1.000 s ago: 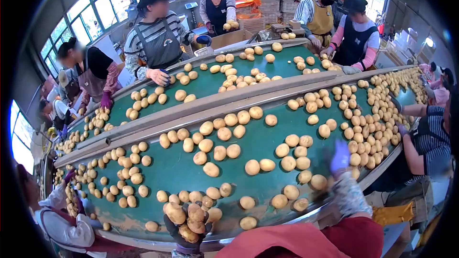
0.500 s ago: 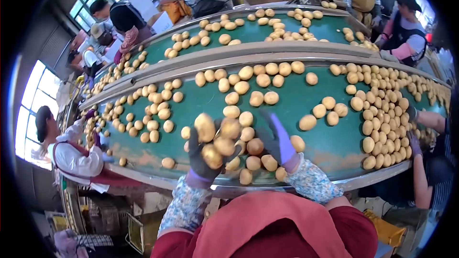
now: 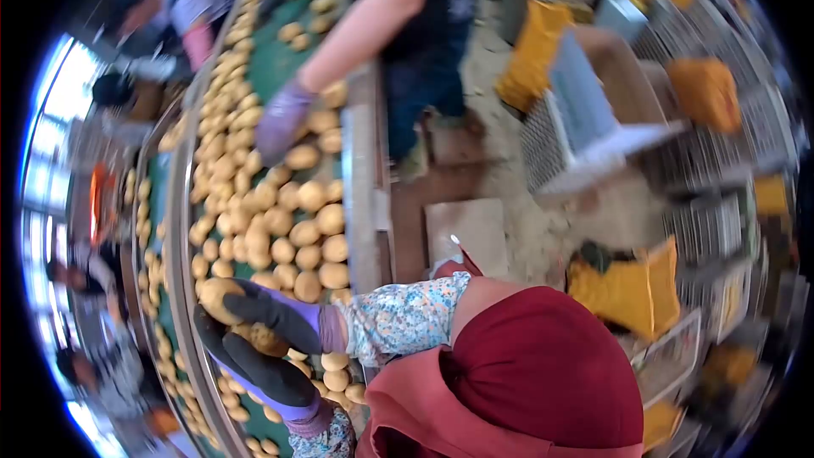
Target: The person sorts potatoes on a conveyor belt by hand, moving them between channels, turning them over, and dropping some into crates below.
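Note:
Both my hands are close together over the conveyor's edge, in dark-palmed purple gloves and flowered sleeves. My left hand [image 3: 264, 376], the lower one, is cupped under potatoes. One potato [image 3: 268, 340] lies between the two palms, partly hidden by fingers. Another potato [image 3: 220, 300] sits at the fingertips, with my right hand [image 3: 284, 315] closed against it from above. Loose potatoes [image 3: 254, 220] crowd the green belt [image 3: 275, 64] beyond my hands, and some lie beneath them.
Across the belt corner, a co-worker's purple-gloved hand [image 3: 284, 123] reaches among the potatoes. A metal rail [image 3: 180, 229] divides two belts. To the right stand an open carton [image 3: 610, 93], plastic crates [image 3: 704, 229] and yellow bags [image 3: 627, 284]. Other people work at the far left.
My view has swung right, toward the co-worker and the floor crates. My hands have come together; the right, open before, now meets a potato. Fewer potatoes show in my left hand.

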Demonstrator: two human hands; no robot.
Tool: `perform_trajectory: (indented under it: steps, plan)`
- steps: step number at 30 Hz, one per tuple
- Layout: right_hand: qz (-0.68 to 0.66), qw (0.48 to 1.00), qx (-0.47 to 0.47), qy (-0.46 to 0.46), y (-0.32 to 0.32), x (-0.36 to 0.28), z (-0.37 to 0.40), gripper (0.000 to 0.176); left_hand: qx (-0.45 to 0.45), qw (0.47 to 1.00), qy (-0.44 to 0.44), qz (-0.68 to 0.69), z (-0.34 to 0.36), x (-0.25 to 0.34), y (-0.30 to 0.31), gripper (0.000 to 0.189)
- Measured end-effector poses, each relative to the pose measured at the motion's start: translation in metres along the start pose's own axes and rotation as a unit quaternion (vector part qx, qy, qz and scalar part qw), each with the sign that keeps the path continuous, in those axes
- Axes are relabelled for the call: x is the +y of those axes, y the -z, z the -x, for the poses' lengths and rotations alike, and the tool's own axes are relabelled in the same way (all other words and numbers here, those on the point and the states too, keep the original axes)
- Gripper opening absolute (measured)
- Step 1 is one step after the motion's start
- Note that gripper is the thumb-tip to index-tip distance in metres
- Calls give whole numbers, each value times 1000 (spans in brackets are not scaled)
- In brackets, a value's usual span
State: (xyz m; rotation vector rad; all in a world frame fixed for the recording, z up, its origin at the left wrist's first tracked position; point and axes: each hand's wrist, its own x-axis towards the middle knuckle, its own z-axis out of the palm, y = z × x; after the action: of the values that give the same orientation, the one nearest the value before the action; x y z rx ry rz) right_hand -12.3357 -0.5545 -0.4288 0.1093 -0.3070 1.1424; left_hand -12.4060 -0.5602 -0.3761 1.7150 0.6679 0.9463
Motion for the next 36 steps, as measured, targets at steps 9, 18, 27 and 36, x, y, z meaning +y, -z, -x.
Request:
perform_trajectory:
  steps: [9, 18, 27, 36]
  plan:
    - [-83, 982, -16, 170, 64, -110, 266, 33, -297, 929, -107, -194, 38, -133, -21, 56]
    - [62, 804, 227, 545, 55, -11, 593, 31, -344, 937, -27, -54, 26, -217, -9, 47]
    - [-30, 909, 233, 345, 115, -32, 537, 50, -240, 777, -312, -491, 83, -203, 98, 37]
    - [-137, 969, 70, -191, 58, -80, 261, 22, -104, 783, -25, -613, 228, -204, 317, 46]
